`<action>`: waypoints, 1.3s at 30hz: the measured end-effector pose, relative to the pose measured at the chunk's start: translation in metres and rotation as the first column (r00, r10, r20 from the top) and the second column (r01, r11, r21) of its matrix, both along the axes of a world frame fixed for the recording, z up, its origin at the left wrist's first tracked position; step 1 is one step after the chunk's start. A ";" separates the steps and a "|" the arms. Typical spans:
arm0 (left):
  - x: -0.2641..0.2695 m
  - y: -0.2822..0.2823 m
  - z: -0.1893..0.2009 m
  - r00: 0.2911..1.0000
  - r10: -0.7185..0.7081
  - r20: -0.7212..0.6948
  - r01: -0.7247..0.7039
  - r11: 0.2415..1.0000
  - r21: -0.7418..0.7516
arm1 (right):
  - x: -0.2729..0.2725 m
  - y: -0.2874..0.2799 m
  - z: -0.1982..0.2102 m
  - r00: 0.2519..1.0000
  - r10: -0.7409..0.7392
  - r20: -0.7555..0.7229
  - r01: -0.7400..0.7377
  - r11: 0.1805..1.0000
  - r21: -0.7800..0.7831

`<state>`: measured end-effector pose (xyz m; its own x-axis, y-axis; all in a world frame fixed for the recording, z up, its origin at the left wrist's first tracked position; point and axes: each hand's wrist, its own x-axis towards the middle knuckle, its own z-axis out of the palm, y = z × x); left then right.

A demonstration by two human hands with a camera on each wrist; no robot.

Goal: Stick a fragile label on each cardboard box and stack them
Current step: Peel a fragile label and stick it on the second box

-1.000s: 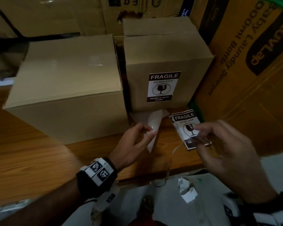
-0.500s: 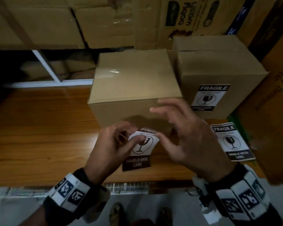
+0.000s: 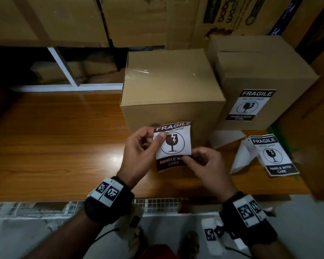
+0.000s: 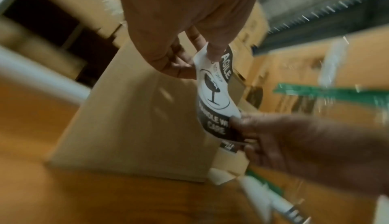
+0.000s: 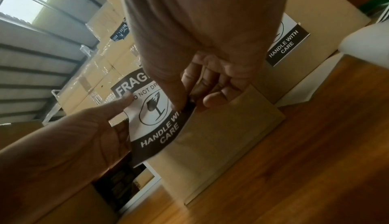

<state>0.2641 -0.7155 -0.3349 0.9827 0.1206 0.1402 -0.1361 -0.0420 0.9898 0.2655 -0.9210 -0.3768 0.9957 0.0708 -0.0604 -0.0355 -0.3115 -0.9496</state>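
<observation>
Hands are meeting low in the head view, just above the near edge of the tabletop (image 3: 54,146). The left hand (image 3: 138,152) is pinching the upper left corner of a fragile label (image 3: 173,146), thumb lying on the printed face and fingers curled behind it. The right hand (image 3: 208,165) is pinching the label's lower right edge between thumb and forefinger, at about 4 o'clock from the printed glass symbol. The label is curving between the two grips, printed side toward the person, held in front of the near face of the plain box (image 3: 172,94); whether its top edge is touching the cardboard cannot be told.

At 3 o'clock from the hands, a stack of spare labels (image 3: 273,156) is lying flat on the tabletop, with white backing paper (image 3: 241,159) curling up just beside it on its left.

The plain box is standing upright on the tabletop, its top sealed with clear tape. At 2 o'clock from it, just beside it, the labelled box (image 3: 260,71) is standing with a stuck label (image 3: 249,104) showing on its near face.

Farther back, at 12 o'clock, large cartons (image 3: 82,19) are filling the background above a white shelf frame (image 3: 64,68).
</observation>
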 end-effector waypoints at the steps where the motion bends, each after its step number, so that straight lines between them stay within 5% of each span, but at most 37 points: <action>1: 0.003 -0.001 0.000 1.000 0.012 0.024 -0.014 0.997 0.082 | 0.003 0.001 -0.004 1.000 -0.013 -0.002 0.013 1.000 0.002; 4: 0.013 0.002 0.000 0.995 0.039 0.088 -0.068 0.935 0.348 | 0.012 0.003 -0.013 0.999 -0.049 0.013 0.049 0.999 -0.014; 10: 0.023 0.013 0.006 0.959 0.027 0.283 -0.190 0.801 0.568 | 0.019 0.006 -0.023 0.999 -0.047 0.015 0.046 0.998 0.032; 15: 0.020 0.011 0.007 0.949 0.014 0.316 -0.205 0.789 0.580 | 0.029 0.010 -0.040 0.997 -0.079 -0.005 0.080 0.995 0.053; 22: 0.027 0.013 -0.006 0.903 0.039 0.429 -0.353 0.636 0.686 | 0.038 0.010 -0.039 0.993 -0.094 0.066 0.091 0.995 0.048; 28: 0.036 0.015 -0.011 0.879 0.102 0.465 -0.404 0.677 0.615 | 0.049 0.015 -0.045 0.987 -0.120 0.110 0.117 0.993 0.032; 39: 0.045 0.021 -0.018 0.884 0.081 0.460 -0.406 0.617 0.674 | 0.054 0.025 -0.055 0.968 -0.194 0.157 0.186 0.981 0.061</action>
<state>0.3094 -0.6943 -0.3528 0.7880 0.0439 0.6141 -0.3302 -0.8117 0.4817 0.3198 -0.8962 -0.4321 0.9874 -0.1215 0.1012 0.0652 -0.2704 -0.9606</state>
